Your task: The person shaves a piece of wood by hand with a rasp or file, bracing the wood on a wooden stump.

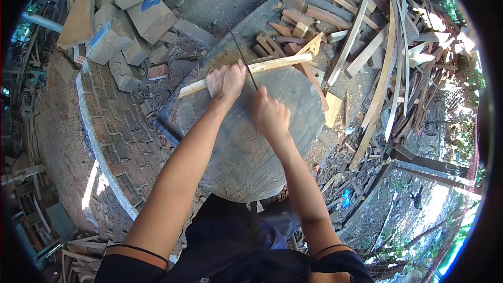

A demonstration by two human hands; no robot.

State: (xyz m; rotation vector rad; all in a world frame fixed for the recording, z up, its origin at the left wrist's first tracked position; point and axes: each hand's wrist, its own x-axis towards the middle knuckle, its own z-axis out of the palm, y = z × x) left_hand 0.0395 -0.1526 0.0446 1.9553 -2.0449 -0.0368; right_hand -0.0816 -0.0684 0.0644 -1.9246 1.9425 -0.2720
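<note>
A pale wooden strip lies across the far part of a round wooden block. My left hand is wrapped over the strip left of its middle and presses it on the block. My right hand is closed on the near end of a thin dark blade; the handle is hidden in my fist. The blade crosses the strip just right of my left hand and points away from me.
Offcuts and a wooden triangle lie beyond the block. Long curved strips are piled at the right. Large wooden chunks stand at the upper left. A low brick edge runs along the left.
</note>
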